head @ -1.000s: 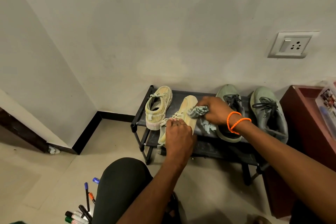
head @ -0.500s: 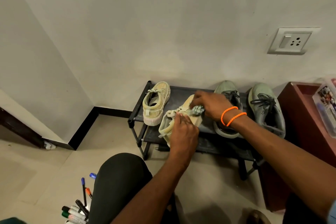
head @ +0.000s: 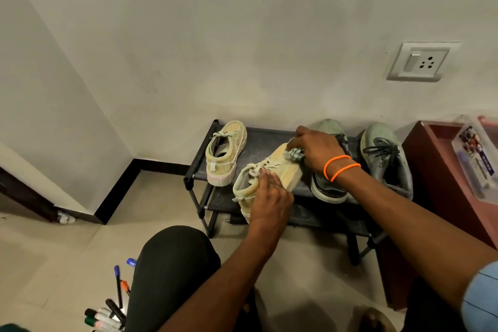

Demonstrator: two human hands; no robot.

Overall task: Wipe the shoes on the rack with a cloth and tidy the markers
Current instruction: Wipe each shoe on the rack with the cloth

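Note:
A black two-tier shoe rack [head: 198, 170] stands against the wall. My left hand [head: 270, 195] grips a beige lace-up shoe [head: 280, 167], tilted over the rack's front edge. My right hand [head: 315, 149], with orange bands on the wrist, holds a bunched grey-green cloth [head: 295, 154] against that shoe's toe. A second beige shoe [head: 225, 152] sits on the rack's left. Two grey-green sneakers [head: 385, 159] stand at the right, one partly hidden by my right arm. Several markers [head: 107, 312] lie on the floor at lower left.
My knee in black fabric [head: 172, 272] fills the lower middle. A dark red cabinet [head: 442, 170] with a clear plastic box [head: 477, 159] on it stands right of the rack. A wall socket [head: 420, 60] is above. Tiled floor stretches to the left corner.
My right hand with the cloth has slid from the shoe's middle toward its toe. The beige shoe has tilted and lies flatter across the rack's front in my left hand.

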